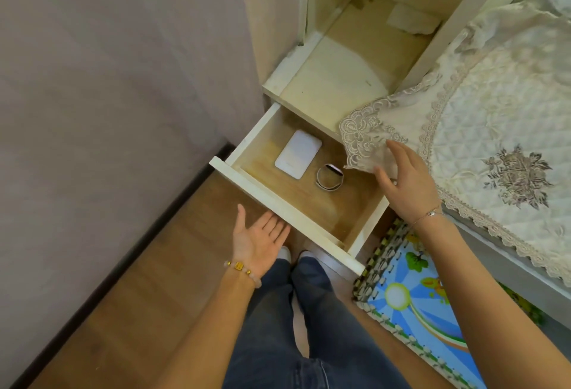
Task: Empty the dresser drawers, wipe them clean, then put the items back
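Wooden drawer [278, 212] stands pulled out from the dresser, its white front panel toward the person. On its bottom lie a flat white case [298, 154] and, just beside it, a dark band [329, 178] curled in a ring; the two are close but apart.

The left hand [261, 240] is turned palm up just below the front panel. Its fingers [275, 228] are straight and together, holding nothing, and the tips reach the lower edge of the panel; I cannot tell if they touch it.

The right hand [408, 181] hovers over the right side of the drawer with fingers [401, 154] spread and relaxed. They rest at the hanging lace corner of a cloth [494, 141]; a real pinch is not visible.

The lace corner hangs over the drawer's back right part and hides what is under it. Above the drawer, an open compartment [340, 80] has a pale scrap at its back, hard to make out. The wall [108, 80] is near on the left, a foam mat [417, 296] lies on the floor [154, 280] at the right, and the drawer's front right corner is over the mat's edge. The near half of the drawer bottom is bare.
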`<state>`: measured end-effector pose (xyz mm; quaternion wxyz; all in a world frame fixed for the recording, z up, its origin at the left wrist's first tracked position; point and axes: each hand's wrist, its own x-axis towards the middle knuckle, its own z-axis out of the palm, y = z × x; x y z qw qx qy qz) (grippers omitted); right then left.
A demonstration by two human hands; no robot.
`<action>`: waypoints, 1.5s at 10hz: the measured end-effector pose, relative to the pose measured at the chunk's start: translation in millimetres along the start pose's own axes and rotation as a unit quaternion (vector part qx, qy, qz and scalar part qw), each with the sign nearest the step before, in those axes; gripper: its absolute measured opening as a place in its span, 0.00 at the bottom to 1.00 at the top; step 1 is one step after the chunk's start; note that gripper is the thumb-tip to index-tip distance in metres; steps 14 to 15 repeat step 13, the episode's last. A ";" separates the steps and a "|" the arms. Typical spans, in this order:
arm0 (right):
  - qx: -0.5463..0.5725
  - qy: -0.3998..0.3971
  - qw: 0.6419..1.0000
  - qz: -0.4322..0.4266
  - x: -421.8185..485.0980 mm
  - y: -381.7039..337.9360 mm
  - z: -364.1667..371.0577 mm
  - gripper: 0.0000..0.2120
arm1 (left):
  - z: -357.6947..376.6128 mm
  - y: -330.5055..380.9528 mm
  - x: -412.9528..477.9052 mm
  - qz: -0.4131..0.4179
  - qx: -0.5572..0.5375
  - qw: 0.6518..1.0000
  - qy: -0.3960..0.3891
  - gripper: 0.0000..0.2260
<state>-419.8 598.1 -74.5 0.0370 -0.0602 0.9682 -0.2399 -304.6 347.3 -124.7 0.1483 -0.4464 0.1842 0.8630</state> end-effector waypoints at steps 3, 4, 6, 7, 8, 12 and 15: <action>-0.005 -0.039 0.999 0.031 28.0 16.4 1.0 0.24 | 39.5 3.4 35.0 -0.016 0.025 0.999 -0.028 0.40; -0.006 -0.064 0.997 0.037 30.2 21.3 1.4 0.24 | 56.8 3.3 48.2 -0.017 0.023 0.999 -0.032 0.40; 0.003 -0.081 0.996 0.030 30.8 28.0 0.1 0.25 | 91.1 1.7 79.1 -0.022 0.021 0.998 -0.063 0.39; 0.002 -0.079 0.997 0.025 30.4 29.3 2.0 0.25 | 104.7 -0.5 94.1 -0.025 0.024 0.996 -0.087 0.39; 0.002 -0.073 0.997 0.027 29.3 30.5 4.1 0.25 | 122.3 -2.1 106.9 -0.027 0.019 0.994 -0.107 0.39; 0.011 -0.082 0.996 0.044 29.2 25.4 2.7 0.25 | 134.3 6.8 93.9 -0.014 0.072 0.994 -0.083 0.36; 0.024 -0.069 0.996 0.048 28.7 19.8 -3.0 0.26 | 131.9 14.9 72.6 0.015 0.154 0.983 -0.094 0.30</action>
